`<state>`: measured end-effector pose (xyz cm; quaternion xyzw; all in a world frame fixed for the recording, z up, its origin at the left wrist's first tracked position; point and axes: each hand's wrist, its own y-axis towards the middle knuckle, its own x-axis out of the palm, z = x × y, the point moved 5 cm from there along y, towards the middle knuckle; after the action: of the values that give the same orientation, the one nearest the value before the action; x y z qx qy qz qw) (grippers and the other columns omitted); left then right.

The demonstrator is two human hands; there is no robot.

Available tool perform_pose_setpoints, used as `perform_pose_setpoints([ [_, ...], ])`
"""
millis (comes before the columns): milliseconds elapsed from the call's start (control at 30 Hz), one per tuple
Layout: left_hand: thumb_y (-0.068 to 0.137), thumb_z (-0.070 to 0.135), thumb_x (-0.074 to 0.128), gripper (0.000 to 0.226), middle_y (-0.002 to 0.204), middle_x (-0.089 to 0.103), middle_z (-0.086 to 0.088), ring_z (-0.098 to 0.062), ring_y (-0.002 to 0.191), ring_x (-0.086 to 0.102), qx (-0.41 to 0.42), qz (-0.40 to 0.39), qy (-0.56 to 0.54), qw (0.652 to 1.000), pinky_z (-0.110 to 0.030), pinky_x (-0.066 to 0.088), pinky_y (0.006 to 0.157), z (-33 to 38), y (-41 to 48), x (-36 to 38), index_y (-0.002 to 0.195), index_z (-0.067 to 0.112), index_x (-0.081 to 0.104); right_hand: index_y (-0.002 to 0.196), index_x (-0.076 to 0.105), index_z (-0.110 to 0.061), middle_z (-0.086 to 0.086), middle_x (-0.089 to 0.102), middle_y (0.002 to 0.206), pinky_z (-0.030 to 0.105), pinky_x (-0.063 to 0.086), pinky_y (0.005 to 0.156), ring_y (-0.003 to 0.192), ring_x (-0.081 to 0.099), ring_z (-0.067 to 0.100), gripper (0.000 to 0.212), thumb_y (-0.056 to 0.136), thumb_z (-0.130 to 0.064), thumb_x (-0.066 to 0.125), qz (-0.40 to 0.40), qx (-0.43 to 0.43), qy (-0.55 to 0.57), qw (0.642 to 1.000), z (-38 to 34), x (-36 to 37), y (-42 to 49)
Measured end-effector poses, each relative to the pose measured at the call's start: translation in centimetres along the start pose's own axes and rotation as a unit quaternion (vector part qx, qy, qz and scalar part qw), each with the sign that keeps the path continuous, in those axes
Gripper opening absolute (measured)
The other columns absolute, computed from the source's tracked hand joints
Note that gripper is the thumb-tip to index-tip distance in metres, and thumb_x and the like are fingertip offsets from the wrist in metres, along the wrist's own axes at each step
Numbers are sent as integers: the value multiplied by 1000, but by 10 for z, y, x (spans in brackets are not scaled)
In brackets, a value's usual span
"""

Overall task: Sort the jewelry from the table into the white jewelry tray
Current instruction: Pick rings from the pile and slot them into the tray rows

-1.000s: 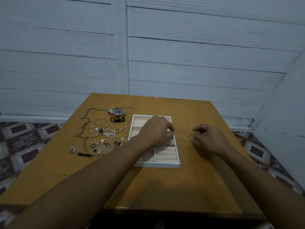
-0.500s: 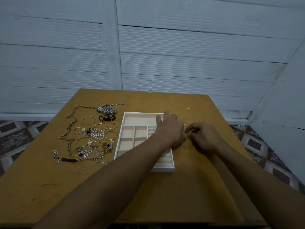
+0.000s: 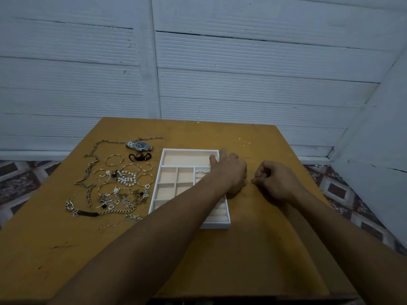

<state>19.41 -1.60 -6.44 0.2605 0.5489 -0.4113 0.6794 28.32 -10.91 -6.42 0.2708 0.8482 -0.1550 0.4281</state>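
Right hand (image 3: 275,181), fingers curled, pinches a small hoop (image 3: 251,179) low over the bench (image 3: 253,249) at the 3 o'clock edge of the white jewelry tray (image 3: 217,225). The left hand (image 3: 230,171) lies across that edge, fingers straight, seemingly empty. The step looks like picking this piece up; next comes a short carry toward 9 o'clock and a gentle drop into a compartment. A heap of chains and bangles (image 3: 119,186) and a wristwatch (image 3: 139,145) wait at the tray's 9 o'clock. No writing is legible
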Motion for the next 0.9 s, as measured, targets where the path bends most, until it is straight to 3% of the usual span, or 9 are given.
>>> perform_pose_setpoints([
  [200,88,36,64,18,145,40,-3,-32,145,5,11,14,-6,1000,-56,14,110,1,-1,-1,102,23,62,81,64,-17,1,66,83,26,45,62,78,60,14,6,86,-15,67,11,11,20,1000,1,-7,-6],
  [300,85,34,68,11,133,52,2,-25,145,10,36,46,-39,998,-54,14,110,2,-9,-9,83,27,60,81,64,-16,0,67,81,24,41,58,75,60,12,6,86,-13,67,27,20,44,998,3,-15,-12],
  [367,83,34,70,11,122,59,6,-21,142,19,45,67,-61,995,-50,18,106,-1,-16,-17,82,26,62,82,65,-15,1,69,80,23,41,57,73,62,12,5,86,-13,67,30,20,52,998,5,-17,-17],
  [467,82,35,71,13,96,62,12,-15,117,47,51,99,-47,993,-40,25,93,-12,-29,-36,86,25,64,83,66,-17,-1,68,81,24,42,58,76,62,13,5,86,-16,69,21,15,44,999,4,-17,-25],
  [533,82,36,71,14,84,59,14,-13,101,55,48,105,-47,992,-38,28,92,-23,-40,-48,87,25,64,82,68,-18,-2,69,81,24,43,59,78,63,13,4,85,-19,70,8,11,46,999,0,-17,-28],
  [733,79,37,74,13,73,57,18,-6,86,54,39,102,-57,992,-34,37,91,-62,-76,-60,83,28,66,78,72,-20,-2,70,80,24,49,61,73,63,12,7,85,-19,71,-9,-20,35,999,-24,-8,-38],
  [900,78,39,75,15,83,69,12,-7,85,59,34,109,-77,991,-37,45,90,-80,-103,-51,88,28,72,80,74,-19,-6,69,76,23,48,63,72,61,9,4,80,-23,75,-12,-59,10,998,-51,3,-44],
])
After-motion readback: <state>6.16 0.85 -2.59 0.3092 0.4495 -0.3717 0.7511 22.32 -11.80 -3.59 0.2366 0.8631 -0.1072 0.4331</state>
